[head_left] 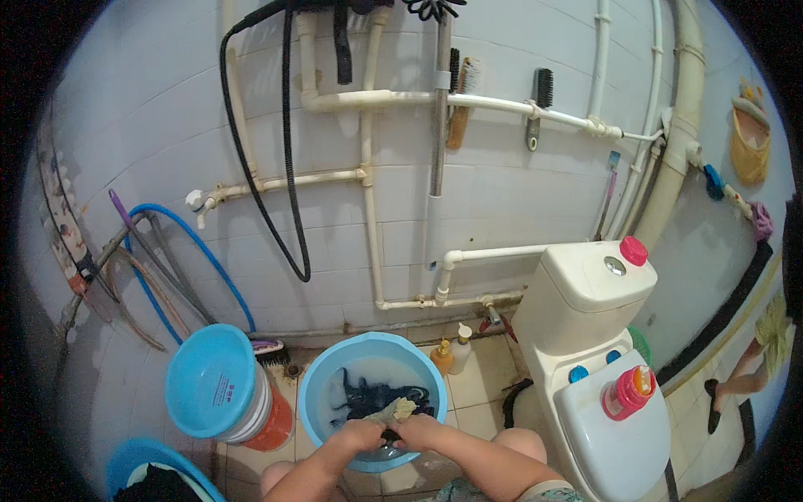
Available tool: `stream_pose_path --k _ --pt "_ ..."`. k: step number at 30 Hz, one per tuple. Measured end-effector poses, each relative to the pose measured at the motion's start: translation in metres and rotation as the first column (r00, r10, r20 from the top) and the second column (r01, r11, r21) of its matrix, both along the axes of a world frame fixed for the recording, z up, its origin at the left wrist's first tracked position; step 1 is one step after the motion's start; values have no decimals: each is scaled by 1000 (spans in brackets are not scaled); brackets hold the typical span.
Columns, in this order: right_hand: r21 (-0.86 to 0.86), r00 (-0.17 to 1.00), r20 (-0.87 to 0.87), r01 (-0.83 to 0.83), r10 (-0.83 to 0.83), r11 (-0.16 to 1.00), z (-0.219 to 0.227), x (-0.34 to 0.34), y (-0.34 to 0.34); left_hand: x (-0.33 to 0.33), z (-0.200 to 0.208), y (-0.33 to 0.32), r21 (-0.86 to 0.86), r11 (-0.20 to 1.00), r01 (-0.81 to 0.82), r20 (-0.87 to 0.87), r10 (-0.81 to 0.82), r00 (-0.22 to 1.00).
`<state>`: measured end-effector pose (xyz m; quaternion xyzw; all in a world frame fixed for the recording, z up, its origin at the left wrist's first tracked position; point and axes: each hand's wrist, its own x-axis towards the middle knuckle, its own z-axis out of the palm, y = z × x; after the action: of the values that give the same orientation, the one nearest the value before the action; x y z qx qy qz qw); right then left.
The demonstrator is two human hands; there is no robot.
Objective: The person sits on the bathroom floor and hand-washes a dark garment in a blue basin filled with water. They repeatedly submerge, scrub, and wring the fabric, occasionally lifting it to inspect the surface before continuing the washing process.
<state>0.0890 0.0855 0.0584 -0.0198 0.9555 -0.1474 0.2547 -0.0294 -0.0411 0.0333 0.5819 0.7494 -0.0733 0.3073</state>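
Note:
A light blue plastic basin (311, 393) stands on the tiled floor before me, holding cloudy water. Dark wet cloth with strap-like strands (381, 397) lies in that water. Over the basin's near side, my left hand (361, 434) and my right hand (418, 432) are close together, fingers closed. Between them they grip a wet cloth (393, 412), pale grey-yellow on top. Something dark shows just below the fingers; whether it is part of the same cloth I cannot tell.
Left of the basin, a blue washbowl (213, 381) sits on stacked buckets (272, 422). Another blue tub (125, 456) with dark cloth is at lower left. A toilet (619, 443) stands right, a pink-red jar (627, 393) on its lid. Two pump bottles (452, 353) stand behind the basin.

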Motion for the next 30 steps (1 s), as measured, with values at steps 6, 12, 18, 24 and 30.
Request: stream_pose_path --k 6,12,18,24,30 --pt "-34 997 64 -31 34 999 -10 4 6 -6 -2 8 55 998 -3 16 2 1000" --pt "-11 997 61 -49 49 999 -12 2 7 -4 1 14 5 1000 18 12 -18 1000" --pt "-50 1000 -17 17 -18 999 -1 8 17 -9 5 21 538 842 -31 -262 203 943" --pt "-53 994 -63 86 -90 995 19 3 22 -13 -47 15 112 901 -420 -129 432 892" --pt "-6 983 -62 171 -171 985 29 4 34 -9 -56 10 278 647 -710 251 664 704"
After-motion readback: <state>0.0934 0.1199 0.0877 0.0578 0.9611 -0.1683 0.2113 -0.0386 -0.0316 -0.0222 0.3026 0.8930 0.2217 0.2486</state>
